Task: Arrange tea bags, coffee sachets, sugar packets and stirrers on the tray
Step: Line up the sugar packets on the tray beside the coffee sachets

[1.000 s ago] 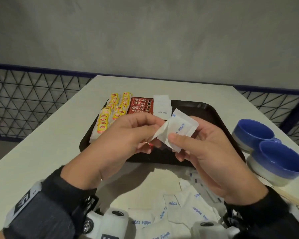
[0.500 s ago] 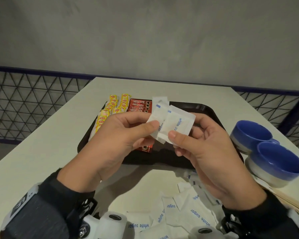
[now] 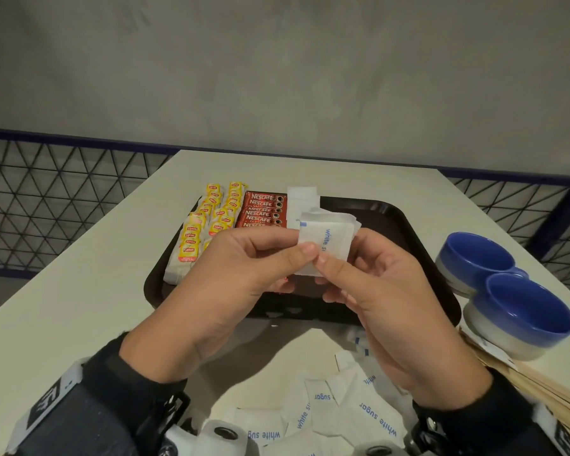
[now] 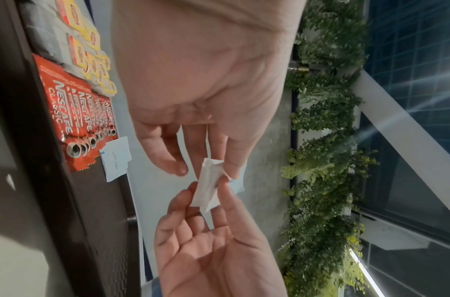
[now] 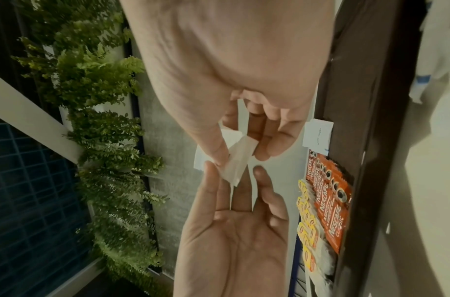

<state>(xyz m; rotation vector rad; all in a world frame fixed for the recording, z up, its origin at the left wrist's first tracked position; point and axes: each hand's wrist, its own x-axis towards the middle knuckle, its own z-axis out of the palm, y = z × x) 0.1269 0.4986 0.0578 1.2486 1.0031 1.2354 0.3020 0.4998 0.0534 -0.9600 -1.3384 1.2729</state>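
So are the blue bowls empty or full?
Empty. Both blue bowls show only bare blue insides in the head view; nothing lies in them.

One tray [image 3: 418,225], two blue bowls [image 3: 527,317], two rows of tea bags [image 3: 211,222], six coffee sachets [image 3: 260,209].

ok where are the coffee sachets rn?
Head view: the coffee sachets lie in a row at the tray's far left, between the tea bags and the white sugar packets.
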